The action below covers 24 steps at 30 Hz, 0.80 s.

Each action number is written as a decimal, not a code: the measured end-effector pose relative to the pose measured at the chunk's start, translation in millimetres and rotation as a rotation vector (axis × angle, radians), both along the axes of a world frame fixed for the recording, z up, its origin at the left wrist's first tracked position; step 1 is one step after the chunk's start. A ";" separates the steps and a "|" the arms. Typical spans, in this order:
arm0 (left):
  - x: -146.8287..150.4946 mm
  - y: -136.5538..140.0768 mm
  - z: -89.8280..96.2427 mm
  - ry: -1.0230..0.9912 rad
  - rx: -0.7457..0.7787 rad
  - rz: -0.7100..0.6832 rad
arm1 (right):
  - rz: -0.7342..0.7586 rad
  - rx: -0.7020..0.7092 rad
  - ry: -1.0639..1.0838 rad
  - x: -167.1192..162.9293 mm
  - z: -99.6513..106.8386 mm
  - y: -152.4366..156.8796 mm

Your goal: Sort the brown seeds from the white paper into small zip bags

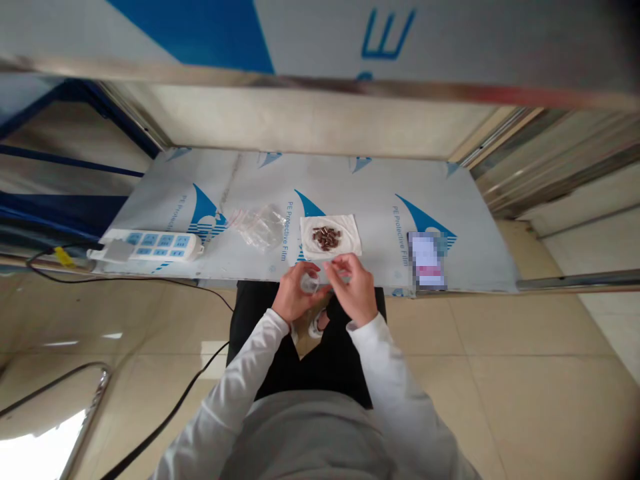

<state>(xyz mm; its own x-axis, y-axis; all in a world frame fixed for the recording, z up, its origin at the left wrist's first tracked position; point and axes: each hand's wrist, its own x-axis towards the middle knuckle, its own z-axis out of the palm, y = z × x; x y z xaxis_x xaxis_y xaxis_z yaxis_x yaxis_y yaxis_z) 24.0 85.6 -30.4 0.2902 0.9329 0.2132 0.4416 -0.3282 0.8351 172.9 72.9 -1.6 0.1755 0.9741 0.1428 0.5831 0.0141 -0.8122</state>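
At the far left of the steel desk (pixel 380 183), which is covered in blue-printed protective film, lies one long white plastic power strip (pixel 167 247) with blue socket patches, probably set at the end so that its one black cable (pixel 90 279) drops clear of the middle. To its right lie crumpled clear plastic bags (pixel 263 227); they overlap, so I cannot count them. Next, at the near edge, the left hand (pixel 295 293) has its fingers and thumb curled round one small clear rounded plastic piece (pixel 310 285), apparently lightly, to spare its thin wall. Just beyond, one white square sheet of paper or cloth (pixel 351 230) carries a heap of small glossy dark-brown pieces (pixel 327 237), well over ten but too jumbled to count, likely gathered there to stop them scattering on slick film. The right hand (pixel 353 287) is just in front of the sheet, thumb and forefinger brought close together; whether anything is pinched between them I cannot tell. Farther right, one dark-edged rectangular phone (pixel 427 261) lies screen up near the front edge, presumably for easy viewing.
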 end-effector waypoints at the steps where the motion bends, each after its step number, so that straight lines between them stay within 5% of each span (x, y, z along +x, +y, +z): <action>1: -1.2 0.5 -1.3 0.005 0.005 0.021 | -0.028 0.018 -0.023 7.9 -8.3 13.6; 7: -5.5 1.7 -6.6 0.070 0.003 0.107 | 0.114 -0.107 -0.437 27.7 -57.2 95.3; 12: -6.1 9.3 -9.3 0.075 0.036 0.118 | 0.188 -0.151 -0.462 20.9 -68.5 112.5; 18: 0.0 31.0 -16.7 0.054 0.072 0.159 | 0.134 -0.137 -0.425 28.7 -64.5 124.2; 24: 11.3 52.8 -17.5 0.027 0.097 0.196 | 0.159 0.018 -0.146 18.2 -21.5 96.2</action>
